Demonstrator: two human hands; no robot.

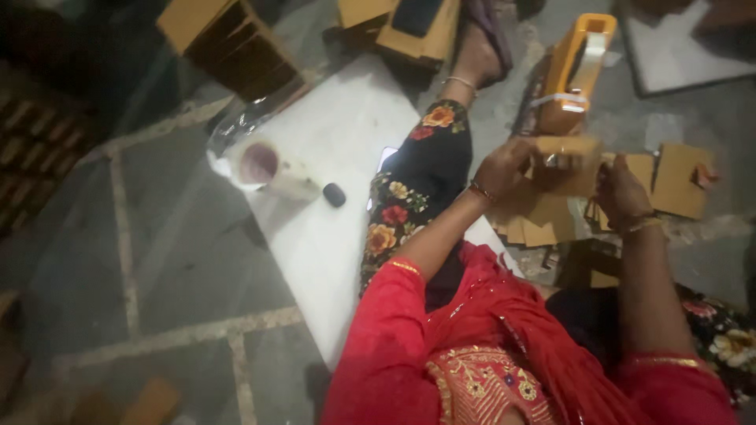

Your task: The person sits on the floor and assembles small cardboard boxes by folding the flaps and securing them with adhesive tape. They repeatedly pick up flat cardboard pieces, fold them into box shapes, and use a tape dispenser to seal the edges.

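Note:
I sit on the floor in red sleeves and black floral trousers. My left hand [504, 167] and my right hand [620, 190] hold a small tan cardboard piece [568, 161] between them, just below an orange tape dispenser [576, 71]. A heap of flat cardboard pieces [543, 224] lies under my hands. More folded cardboard [682, 179] sits to the right of my right hand.
A white board [331, 149] lies on the stone floor beside my left leg, with a small cup in clear plastic [260, 164] and a dark oval object [334, 194] on it. Cardboard boxes [224, 43] stand at the back. A white slab [685, 47] lies top right.

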